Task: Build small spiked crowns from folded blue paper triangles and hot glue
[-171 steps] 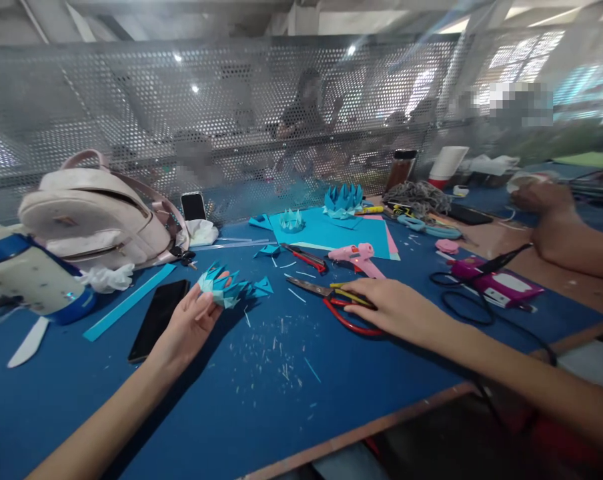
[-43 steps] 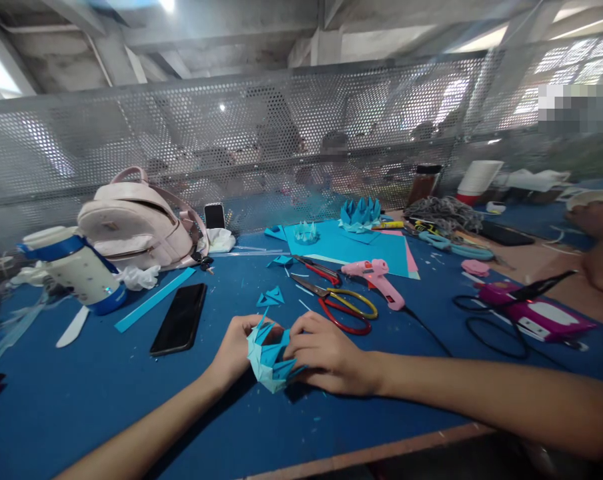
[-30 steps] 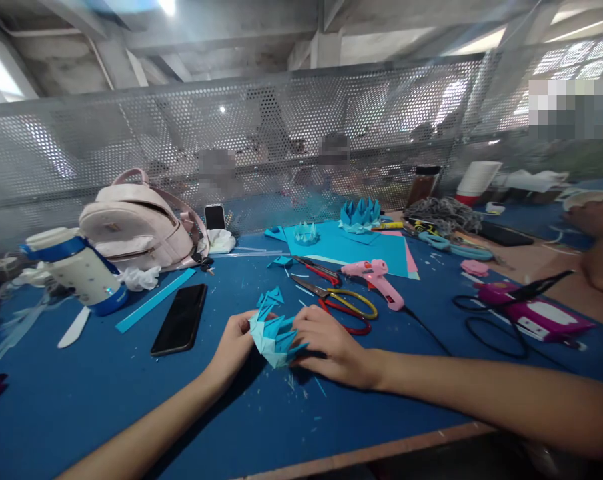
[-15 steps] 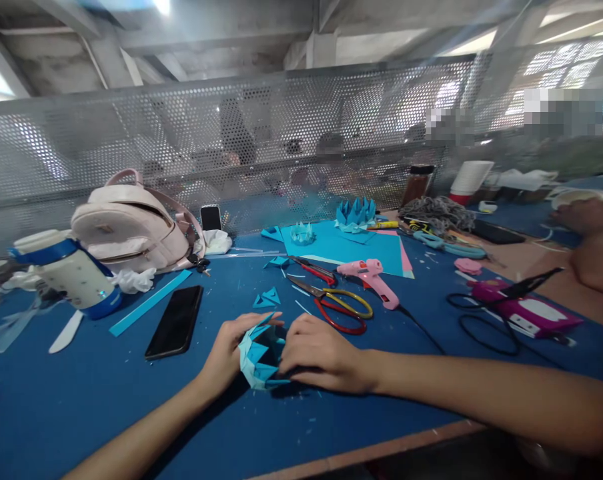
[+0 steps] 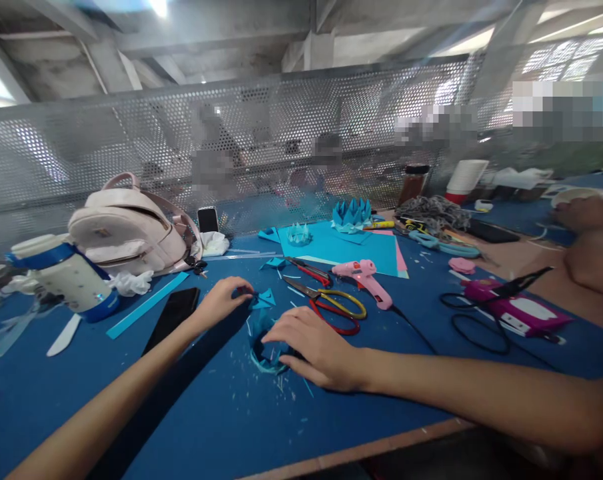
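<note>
From the head view, the blue folded-paper ring (image 5: pixel 265 367) is low on the blue tabletop (image 5: pixel 201 420) in front of us. We'd call it well along: points run round most of it, though our hand hides whether it's closed. Loose folded-paper pieces (image 5: pixel 265 299) lie just beyond, so probably not everything's joined up. Our right hand (image 5: pixel 324 348) has its fingers curled over the ring's right side; can't tell if it's really gripping. Our left hand (image 5: pixel 220 303) is bent-fingered right at those pieces, and we can't tell if it's pinching one. Versus half a second ago: both hands were on the ring then; now the left's off it, and the ring's opening faces more upward.
</note>
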`<state>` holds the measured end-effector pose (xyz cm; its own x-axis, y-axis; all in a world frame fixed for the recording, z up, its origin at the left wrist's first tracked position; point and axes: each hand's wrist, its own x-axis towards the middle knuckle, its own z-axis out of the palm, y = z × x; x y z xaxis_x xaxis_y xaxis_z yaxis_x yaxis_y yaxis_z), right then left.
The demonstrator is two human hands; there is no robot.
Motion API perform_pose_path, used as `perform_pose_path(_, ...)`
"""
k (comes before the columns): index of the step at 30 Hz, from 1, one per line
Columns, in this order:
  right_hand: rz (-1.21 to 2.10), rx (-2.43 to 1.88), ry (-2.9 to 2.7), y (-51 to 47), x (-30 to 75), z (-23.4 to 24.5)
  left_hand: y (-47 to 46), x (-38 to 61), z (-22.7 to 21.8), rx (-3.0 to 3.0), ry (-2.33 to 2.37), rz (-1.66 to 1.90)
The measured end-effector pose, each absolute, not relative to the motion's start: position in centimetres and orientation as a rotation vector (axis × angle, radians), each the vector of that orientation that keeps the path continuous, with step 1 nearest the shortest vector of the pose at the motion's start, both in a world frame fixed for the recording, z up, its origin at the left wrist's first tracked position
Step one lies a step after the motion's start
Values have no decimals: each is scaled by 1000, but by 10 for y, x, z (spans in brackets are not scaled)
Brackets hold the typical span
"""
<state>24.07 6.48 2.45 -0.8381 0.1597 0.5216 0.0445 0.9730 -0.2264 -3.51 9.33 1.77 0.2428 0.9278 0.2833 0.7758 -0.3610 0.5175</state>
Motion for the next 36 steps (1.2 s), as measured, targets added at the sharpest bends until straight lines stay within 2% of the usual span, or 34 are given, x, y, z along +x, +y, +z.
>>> perform_pose_path(8,345,-217,-2584,49,289,55,136,-43,11,2209,1420,315)
perform_pose_path(12,334,-511,-2487,60,328,59,136,-44,12,2221,1435,224)
perform_pose_path(16,345,-925,-2265,89,362,54,135,-40,21,2251,1442,185)
perform_pose_path(24,477,-1322,-2085,146,385,25,135,-37,39,2295,1402,211)
perform_pose_path(30,676,-1312,-2253,162,374,24,134,-34,34,2261,1319,217)
perform_pose_path(36,963,-1373,-2149,166,367,29,129,-35,31,2199,1301,267)
